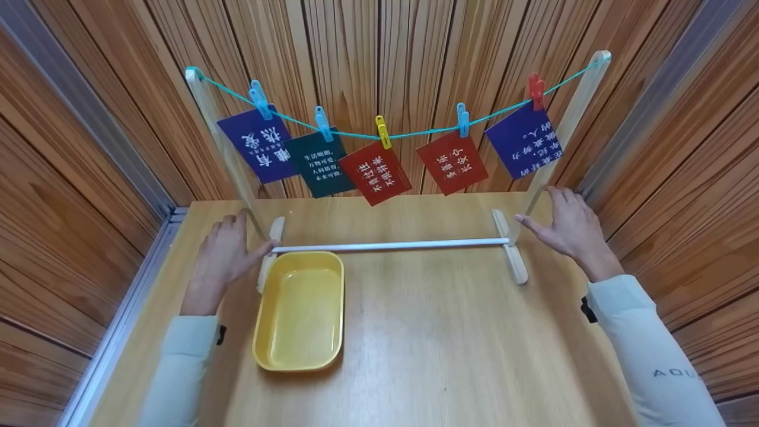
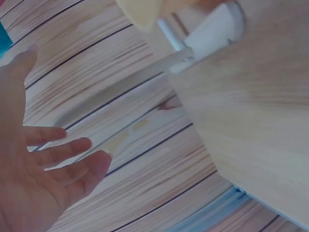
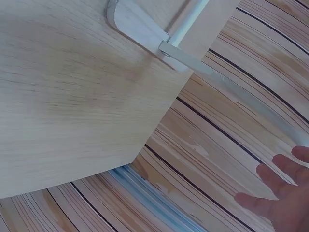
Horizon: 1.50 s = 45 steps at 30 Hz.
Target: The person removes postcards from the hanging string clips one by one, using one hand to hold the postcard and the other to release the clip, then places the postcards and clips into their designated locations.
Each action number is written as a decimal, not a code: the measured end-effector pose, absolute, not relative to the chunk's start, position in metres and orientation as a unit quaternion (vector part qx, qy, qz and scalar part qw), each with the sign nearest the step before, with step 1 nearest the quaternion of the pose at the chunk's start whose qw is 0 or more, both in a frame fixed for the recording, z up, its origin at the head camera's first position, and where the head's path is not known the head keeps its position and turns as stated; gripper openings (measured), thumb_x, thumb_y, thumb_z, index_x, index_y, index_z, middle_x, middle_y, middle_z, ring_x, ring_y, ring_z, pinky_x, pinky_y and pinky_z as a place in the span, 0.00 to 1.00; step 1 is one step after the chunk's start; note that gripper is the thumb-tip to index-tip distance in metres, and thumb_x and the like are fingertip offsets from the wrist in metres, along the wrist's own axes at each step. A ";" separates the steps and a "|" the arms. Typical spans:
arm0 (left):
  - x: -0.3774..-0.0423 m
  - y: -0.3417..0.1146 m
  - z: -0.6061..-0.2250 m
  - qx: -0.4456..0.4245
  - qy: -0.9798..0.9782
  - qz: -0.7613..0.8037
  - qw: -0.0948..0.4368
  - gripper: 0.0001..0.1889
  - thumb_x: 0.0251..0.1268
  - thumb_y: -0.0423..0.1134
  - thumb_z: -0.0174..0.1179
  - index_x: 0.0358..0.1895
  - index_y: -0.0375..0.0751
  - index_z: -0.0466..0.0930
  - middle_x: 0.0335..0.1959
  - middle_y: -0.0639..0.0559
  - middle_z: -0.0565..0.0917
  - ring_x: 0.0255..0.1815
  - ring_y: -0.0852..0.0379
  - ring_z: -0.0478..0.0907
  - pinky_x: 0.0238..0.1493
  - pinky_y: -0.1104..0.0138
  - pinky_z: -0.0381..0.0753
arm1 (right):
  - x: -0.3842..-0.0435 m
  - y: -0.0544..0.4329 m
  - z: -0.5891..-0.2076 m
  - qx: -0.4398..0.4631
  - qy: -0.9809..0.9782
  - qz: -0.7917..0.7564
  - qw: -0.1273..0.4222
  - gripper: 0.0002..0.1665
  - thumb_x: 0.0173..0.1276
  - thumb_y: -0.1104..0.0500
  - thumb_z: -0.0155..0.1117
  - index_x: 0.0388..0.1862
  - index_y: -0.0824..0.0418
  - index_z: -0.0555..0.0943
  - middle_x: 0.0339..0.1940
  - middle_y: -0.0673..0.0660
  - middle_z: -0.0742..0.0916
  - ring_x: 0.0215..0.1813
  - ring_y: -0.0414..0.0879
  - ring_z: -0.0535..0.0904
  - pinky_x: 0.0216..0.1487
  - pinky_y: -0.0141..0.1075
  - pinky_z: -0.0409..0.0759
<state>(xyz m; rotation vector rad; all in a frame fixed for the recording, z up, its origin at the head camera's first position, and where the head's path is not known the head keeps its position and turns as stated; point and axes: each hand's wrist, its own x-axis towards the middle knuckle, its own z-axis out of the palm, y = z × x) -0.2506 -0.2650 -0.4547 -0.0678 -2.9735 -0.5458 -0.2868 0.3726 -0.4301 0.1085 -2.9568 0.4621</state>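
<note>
A small wooden drying rack has two upright posts, feet and a white crossbar. Between the post tops sags a turquoise string, with several printed cards hung from it by clothespins, among them a red card, a dark green card and a purple card. My left hand is beside the left post, thumb near its foot. Beside the right post is my right hand. Both wrist views show spread fingers holding nothing; whether either hand touches the rack I cannot tell.
A yellow plastic tray stands on the wooden table, close to the rack's left foot. Wood-plank walls rise behind and at both sides. A metal rail runs along the left edge of the table.
</note>
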 end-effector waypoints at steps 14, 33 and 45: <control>-0.243 -0.245 -0.446 -0.075 -0.984 -0.084 0.141 0.29 0.70 0.63 0.65 0.39 0.35 0.81 0.16 0.50 0.69 0.15 0.53 0.67 0.21 0.69 0.67 | -0.283 0.372 -0.428 0.078 -0.966 0.151 0.193 0.47 0.72 0.31 0.63 0.69 0.69 0.76 0.60 0.73 0.84 0.55 0.71 0.83 0.58 0.68 0.81; -0.221 -0.192 -0.397 -0.171 -0.949 -0.136 0.229 0.31 0.70 0.66 0.63 0.55 0.42 0.89 0.42 0.43 0.93 0.20 0.52 0.80 0.24 0.68 0.76 | -0.293 0.365 -0.417 0.124 -0.896 0.192 0.380 0.19 0.71 0.51 0.72 0.45 0.68 0.86 0.30 0.63 0.85 0.30 0.53 0.77 0.34 0.35 0.68; -0.229 -0.159 -0.377 -0.278 -0.888 -0.155 0.333 0.31 0.68 0.60 0.68 0.62 0.38 0.84 0.44 0.41 0.93 0.40 0.44 0.92 0.43 0.57 0.92 | -0.289 0.365 -0.405 0.127 -0.895 0.197 0.379 0.20 0.71 0.51 0.72 0.45 0.69 0.86 0.32 0.64 0.85 0.32 0.54 0.77 0.36 0.29 0.63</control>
